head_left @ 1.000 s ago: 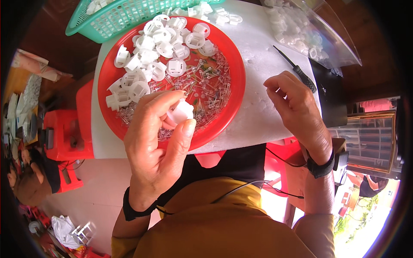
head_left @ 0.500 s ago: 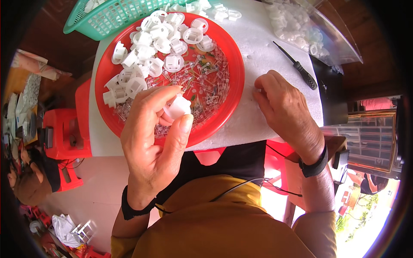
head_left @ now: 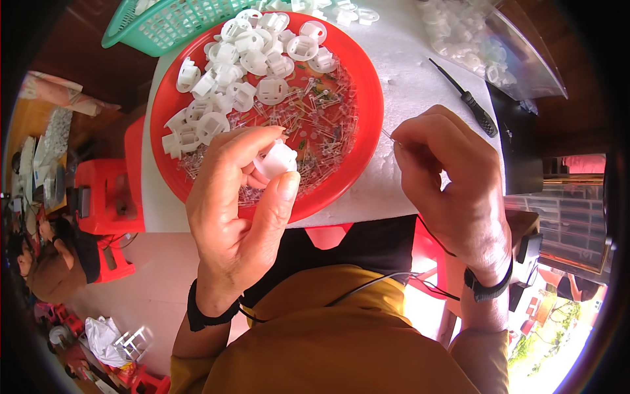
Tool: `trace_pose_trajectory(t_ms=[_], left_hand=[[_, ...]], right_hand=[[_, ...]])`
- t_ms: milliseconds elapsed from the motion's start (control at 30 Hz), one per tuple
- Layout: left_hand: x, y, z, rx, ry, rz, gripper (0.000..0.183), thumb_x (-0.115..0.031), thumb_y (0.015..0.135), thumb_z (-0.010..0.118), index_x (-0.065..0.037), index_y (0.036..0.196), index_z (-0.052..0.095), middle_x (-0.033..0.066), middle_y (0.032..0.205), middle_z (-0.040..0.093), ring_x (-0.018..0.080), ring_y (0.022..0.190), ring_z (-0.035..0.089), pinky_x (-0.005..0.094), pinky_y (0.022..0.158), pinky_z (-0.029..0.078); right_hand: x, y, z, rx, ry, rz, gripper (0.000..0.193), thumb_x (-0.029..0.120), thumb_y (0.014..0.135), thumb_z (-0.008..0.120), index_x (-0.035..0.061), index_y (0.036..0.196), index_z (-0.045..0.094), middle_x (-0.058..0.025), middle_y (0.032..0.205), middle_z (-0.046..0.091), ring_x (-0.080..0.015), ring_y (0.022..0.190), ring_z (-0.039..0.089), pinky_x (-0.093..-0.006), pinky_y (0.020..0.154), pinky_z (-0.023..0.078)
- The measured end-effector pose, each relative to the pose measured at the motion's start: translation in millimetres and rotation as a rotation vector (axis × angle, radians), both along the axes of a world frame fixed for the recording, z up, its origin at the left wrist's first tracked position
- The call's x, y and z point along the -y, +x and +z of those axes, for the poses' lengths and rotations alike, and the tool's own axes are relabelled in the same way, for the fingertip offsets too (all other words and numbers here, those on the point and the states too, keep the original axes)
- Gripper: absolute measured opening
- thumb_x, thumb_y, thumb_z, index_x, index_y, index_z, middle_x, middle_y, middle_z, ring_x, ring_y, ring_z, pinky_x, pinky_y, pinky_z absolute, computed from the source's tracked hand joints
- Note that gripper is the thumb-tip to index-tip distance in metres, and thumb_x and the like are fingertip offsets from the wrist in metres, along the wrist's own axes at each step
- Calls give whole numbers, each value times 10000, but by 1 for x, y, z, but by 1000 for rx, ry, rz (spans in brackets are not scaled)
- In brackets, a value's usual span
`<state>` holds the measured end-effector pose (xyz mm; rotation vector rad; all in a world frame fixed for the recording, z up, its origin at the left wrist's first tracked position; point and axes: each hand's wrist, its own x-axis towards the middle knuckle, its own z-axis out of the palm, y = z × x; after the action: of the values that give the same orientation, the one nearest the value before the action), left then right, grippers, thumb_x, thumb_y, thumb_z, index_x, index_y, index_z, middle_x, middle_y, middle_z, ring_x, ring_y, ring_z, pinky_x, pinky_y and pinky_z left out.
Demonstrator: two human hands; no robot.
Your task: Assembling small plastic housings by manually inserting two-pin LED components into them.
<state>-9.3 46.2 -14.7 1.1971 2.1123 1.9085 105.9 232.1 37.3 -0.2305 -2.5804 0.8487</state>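
Note:
My left hand (head_left: 239,197) grips a white plastic housing (head_left: 278,159) between thumb and fingers, above the near part of a round red tray (head_left: 371,125). The tray holds a pile of similar white housings (head_left: 226,52) at its left and back, and many loose clear LEDs (head_left: 325,125) with thin wire legs. To the right of the tray, my right hand (head_left: 453,177) is closed in a pinch. From its fingertips a thin LED (head_left: 387,134) pokes out toward the tray, its far end hidden by the fingers.
A black screwdriver (head_left: 466,98) lies on the white tabletop (head_left: 400,72). At the back right is a clear bin (head_left: 525,49) of white pieces, at the back left a green basket (head_left: 151,33). Red stools (head_left: 108,190) stand left; another person (head_left: 62,262) sits beyond.
My right hand has lifted and turned its fingertips toward the tray, with the thin LED now showing in them. My left hand still holds the housing, almost unmoved.

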Motion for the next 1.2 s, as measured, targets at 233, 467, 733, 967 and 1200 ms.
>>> trace_pose_trajectory(t_ms=[233,467,733,967,1200], left_hand=[[2,-2,1,-4,19,-62,318,-31,837,639,38,1141,575,129,1059,590,144,840,579,244,685,460],[6,-7,7,51,16,-140,314,-34,836,635,42,1136,584,139,1069,595,148,852,586,246,693,471],[7,-3,9,231,107,-259,378,-40,868,620,66,1208,494,173,1103,597,137,857,588,258,750,482],[11,-5,11,231,120,-288,354,-40,878,606,75,1195,496,190,1133,573,162,899,573,280,783,478],[14,-9,12,173,46,-314,342,-71,903,570,85,1202,514,193,1143,558,174,934,561,282,790,468]], right_hand=[[17,0,0,-88,-355,61,150,-135,824,561,-56,945,602,-44,817,555,-67,730,526,-190,650,424],[27,-4,-10,-87,-594,73,101,-69,888,568,-67,989,563,-57,856,555,-83,793,523,-204,730,428],[28,-7,-12,-75,-570,157,70,-6,911,572,-55,959,558,-64,866,571,-100,782,521,-221,728,434],[31,-11,-14,-82,-547,205,63,14,917,576,-41,945,565,-74,866,589,-109,768,532,-235,708,447],[33,-15,-12,-142,-456,213,52,12,901,593,-31,918,568,-88,831,606,-151,720,564,-261,664,465]])
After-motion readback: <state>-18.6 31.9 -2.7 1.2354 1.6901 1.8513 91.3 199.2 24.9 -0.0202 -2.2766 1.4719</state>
